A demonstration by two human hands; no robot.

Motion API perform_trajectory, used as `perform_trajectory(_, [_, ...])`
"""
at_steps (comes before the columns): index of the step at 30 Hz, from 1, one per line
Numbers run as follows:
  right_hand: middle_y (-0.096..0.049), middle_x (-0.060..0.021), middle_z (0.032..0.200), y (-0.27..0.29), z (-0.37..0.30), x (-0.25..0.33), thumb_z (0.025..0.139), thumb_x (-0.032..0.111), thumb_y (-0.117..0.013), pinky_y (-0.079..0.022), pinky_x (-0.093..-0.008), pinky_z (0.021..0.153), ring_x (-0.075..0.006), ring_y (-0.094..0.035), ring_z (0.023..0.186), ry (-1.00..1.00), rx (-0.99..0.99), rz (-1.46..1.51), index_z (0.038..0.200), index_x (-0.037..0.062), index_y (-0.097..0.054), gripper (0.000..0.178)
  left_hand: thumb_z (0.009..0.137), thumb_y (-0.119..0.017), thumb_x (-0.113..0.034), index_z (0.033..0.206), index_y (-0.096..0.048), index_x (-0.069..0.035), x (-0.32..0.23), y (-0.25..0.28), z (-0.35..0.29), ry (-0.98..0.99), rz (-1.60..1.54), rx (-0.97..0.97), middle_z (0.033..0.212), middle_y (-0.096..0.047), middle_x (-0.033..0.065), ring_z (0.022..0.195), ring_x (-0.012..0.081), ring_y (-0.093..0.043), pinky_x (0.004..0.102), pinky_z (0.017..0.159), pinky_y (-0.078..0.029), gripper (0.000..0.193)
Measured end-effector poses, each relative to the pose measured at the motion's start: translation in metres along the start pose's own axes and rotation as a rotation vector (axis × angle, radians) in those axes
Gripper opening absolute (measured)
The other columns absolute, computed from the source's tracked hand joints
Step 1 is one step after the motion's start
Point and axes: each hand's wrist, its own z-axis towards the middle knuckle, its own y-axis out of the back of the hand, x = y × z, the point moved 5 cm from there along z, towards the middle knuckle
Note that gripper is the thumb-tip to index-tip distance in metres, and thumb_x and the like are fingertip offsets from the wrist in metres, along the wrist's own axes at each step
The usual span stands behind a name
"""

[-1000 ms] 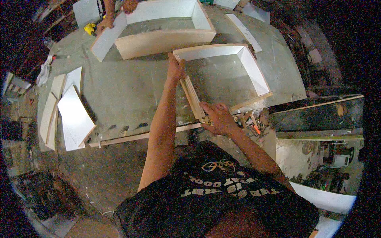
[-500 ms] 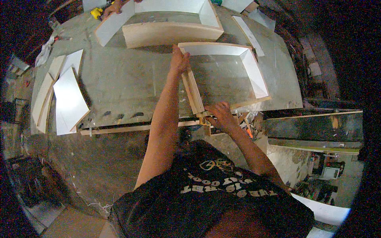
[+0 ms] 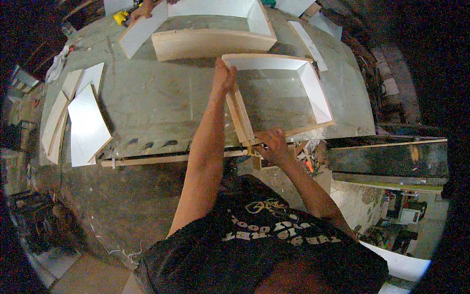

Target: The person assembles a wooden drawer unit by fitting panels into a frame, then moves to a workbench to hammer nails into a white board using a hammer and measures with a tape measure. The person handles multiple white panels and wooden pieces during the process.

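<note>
A four-sided wooden frame with white inner faces, like a drawer box (image 3: 323,95), rests on the worktable in front of me. My left hand (image 3: 224,77) is closed round the far end of its left side board (image 3: 240,115), arm stretched out. At the near left corner, my right hand (image 3: 272,143) has its fingers curled over the near board (image 3: 306,128). A small yellowish piece (image 3: 251,150) shows just below that corner, partly behind the right hand; its kind is unclear.
Beyond stands a larger box frame (image 3: 213,43), where another person's hand (image 3: 145,10) touches a white panel near a yellow tool (image 3: 120,18). White and bare wood boards (image 3: 88,125) lie stacked at left. A narrow white strip (image 3: 307,45) lies at right. The grey worktable (image 3: 161,103) ends before me.
The whole view has shifted slightly. My right hand's fingers sit a little closer around the near corner. The left hand keeps its hold, and the frame stays in place.
</note>
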Motion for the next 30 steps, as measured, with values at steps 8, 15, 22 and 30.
perform_trajectory(8, [-0.068, -0.0084, 0.118, 0.005, 0.006, 0.003, 0.086, 0.045, -0.072, -0.034, -0.0513, 0.107, -0.0309, -0.059, 0.114, -0.101, 0.052, 0.030, 0.117, 0.0178, -0.070, 0.041, 0.091, -0.059, -0.021, 0.149, -0.014, 0.015, -0.018, 0.005, 0.000, -0.004, 0.020, -0.056, 0.132, -0.053, 0.0392, 0.124, 0.0504, -0.055, 0.0493, 0.104, -0.047, 0.082])
perform_trajectory(15, [-0.069, -0.0103, 0.112, 0.005, 0.006, 0.003, 0.082, 0.038, -0.078, -0.037, -0.0485, 0.103, -0.0310, -0.060, 0.109, -0.089, 0.009, -0.003, 0.121, 0.0135, -0.067, 0.047, 0.093, -0.058, -0.025, 0.149, -0.001, 0.016, -0.009, 0.000, 0.004, 0.088, 0.082, 0.028, 0.128, -0.052, 0.0438, 0.122, 0.0530, -0.055, 0.0500, 0.102, -0.048, 0.089])
perform_trajectory(22, [-0.069, -0.0109, 0.113, -0.001, 0.006, 0.001, 0.076, 0.037, -0.083, -0.040, -0.0495, 0.097, -0.0337, -0.060, 0.107, -0.091, -0.020, -0.042, 0.119, 0.0112, -0.064, 0.054, 0.095, -0.060, -0.028, 0.149, -0.006, 0.018, 0.007, -0.010, 0.010, 0.024, 0.162, -0.079, 0.145, -0.035, 0.0452, 0.128, 0.0535, -0.050, 0.0502, 0.108, -0.044, 0.089])
perform_trajectory(30, [-0.067, -0.0118, 0.112, -0.001, 0.010, 0.005, 0.080, 0.041, -0.080, -0.039, -0.0490, 0.097, -0.0330, -0.058, 0.110, -0.128, 0.049, -0.073, 0.121, 0.0127, -0.065, 0.053, 0.092, -0.063, -0.023, 0.146, -0.013, 0.020, -0.014, 0.003, 0.009, -0.016, 0.185, 0.027, 0.142, -0.040, 0.0441, 0.129, 0.0552, -0.047, 0.0500, 0.108, -0.043, 0.085])
